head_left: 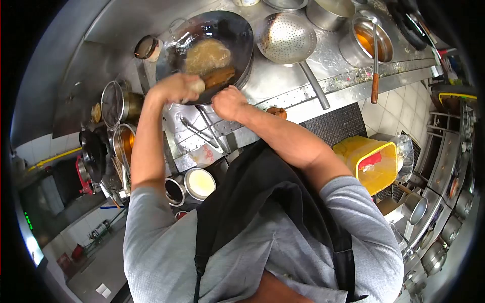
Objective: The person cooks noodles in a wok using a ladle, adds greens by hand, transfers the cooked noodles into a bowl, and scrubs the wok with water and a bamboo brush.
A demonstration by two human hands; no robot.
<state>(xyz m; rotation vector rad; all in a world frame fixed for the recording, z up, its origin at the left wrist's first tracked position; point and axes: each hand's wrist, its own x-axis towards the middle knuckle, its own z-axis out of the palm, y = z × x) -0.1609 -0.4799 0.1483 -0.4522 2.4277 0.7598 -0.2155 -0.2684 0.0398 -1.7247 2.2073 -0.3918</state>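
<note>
A large dark wok (174,55) sits on the stove, tilted a little, with cloudy brownish liquid (208,54) in its bottom. My left hand (176,89) reaches over the near left side of the wok. Its fingers are closed around the pale end of a brown wok brush (220,76), whose bristle end lies against the wok's inner wall near the liquid. My right hand (230,103) is in a fist at the wok's near rim and appears to grip it there; the exact hold is hidden under the fingers.
Right of the wok rests a perforated strainer (287,38) with a long handle. Beyond it stands a pot of orange liquid (361,43) with a ladle (375,65). Tongs (202,132) lie below the wok. A yellow bin (376,169) stands at right; several pots line the left.
</note>
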